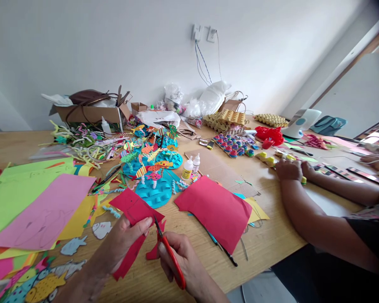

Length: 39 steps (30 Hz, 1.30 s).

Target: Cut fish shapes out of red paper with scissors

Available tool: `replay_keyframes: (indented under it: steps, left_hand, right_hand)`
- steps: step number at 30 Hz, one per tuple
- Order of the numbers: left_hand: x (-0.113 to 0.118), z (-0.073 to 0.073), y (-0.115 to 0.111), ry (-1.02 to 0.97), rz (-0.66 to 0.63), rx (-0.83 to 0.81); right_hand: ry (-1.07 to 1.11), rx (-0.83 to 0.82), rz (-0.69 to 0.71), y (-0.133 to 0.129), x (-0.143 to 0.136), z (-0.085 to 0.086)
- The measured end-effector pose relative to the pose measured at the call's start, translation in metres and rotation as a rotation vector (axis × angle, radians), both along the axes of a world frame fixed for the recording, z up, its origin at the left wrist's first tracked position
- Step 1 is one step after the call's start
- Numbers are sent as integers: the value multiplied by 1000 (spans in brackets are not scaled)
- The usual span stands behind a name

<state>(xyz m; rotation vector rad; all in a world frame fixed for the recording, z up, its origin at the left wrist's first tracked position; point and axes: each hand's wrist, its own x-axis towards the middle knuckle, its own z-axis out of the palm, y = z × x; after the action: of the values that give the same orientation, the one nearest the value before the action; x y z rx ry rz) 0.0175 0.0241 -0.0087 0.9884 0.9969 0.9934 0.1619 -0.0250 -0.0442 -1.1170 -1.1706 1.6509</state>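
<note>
"Where is the paper you're holding?"

"The red paper (135, 206) is in my left hand (126, 237). My thumb pushes down on top and my fingers are underneath, so it's pinched between them. Most of it pokes out past my thumb, away from me. More red shows under my hand, but I can't tell if it's the same piece."

"And your other hand?"

"My right hand (185, 256) is curled around the scissors (170, 252). They have smooth red handles and thin, dark blades. The tips are right at the right side of the red paper. I can't tell how wide the blades are."

"What is between your hands?"

"A pointy red scrap (153, 253), down on the wooden desk (267, 237)."

"What is your paper like?"

"Flat, with straight sides and thin dark lines drawn on it. A big, smooth red sheet (216, 210) lies past my right hand, with a yellow piece (258, 209) sticking out from under it."

"What's over on the left?"

"A pink sheet (47, 210) with fish shapes drawn on it. Near my left arm are flat cut-out fish: a white fish (101, 229), a blue fish (73, 245) and a dotted yellow fish (44, 288). Out past my left hand is a shiny blue base (154, 189), all round bumps, with little bright fish standing up over it."
</note>
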Motion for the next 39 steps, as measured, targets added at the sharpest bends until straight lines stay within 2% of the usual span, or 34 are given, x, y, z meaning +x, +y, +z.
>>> replay_keyframes:
  steps: [4, 9, 20, 31, 39]
  left_hand:
    - [-1, -4, 0, 24, 17, 24]
    - [1, -1, 0, 13, 25, 29]
    - [4, 0, 0, 0, 42, 0]
    - [-1, 2, 3, 23, -41, 6]
    - [0, 4, 4, 24, -115, -20]
  right_hand:
    - [24, 55, 16, 1, -1, 2]
    - [16, 70, 21, 2, -1, 6]
    - [-5, 17, -4, 1, 0, 9]
    - [-83, 82, -1, -3, 7, -8]
    - [-161, 117, 1, -5, 10, -9]
